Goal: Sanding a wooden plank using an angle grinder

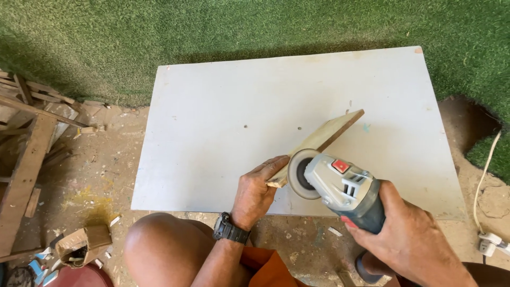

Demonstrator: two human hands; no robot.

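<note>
- We see the left hand (pixel 255 194) closed around the near end of a thin wooden strip (pixel 324 137), fingers wrapped over its top and pinning it at the counter's (pixel 212 117) near edge.
- The right hand (pixel 409 239) is clamped around the body of a grey and blue angle grinder (pixel 345 188), whose round sanding disc (pixel 297 174) faces the strip.
- The disc meets the strip just beside the left fingers, at the strip's near end; whether it truly touches the wood we cannot tell for sure, but no gap shows.
- The strip's long axis runs diagonally, from the left hand at the near edge up and away toward the counter's far right corner; its far end is lifted off the surface and points that way.
- The grinder's long axis lies crosswise to the strip, running from the disc back toward the near right, so the tool comes at the strip from its right side.
- The left hand is the nearer one to the strip; the right reaches it only through the tool.
- The counter is a pale flat board lying on the ground, with green artificial turf (pixel 265 26) beyond its far edge.
- Left of the counter we see scrap wood (pixel 26 138) on the dirt, and a white power cord (pixel 486 170) trails at the far right.
</note>
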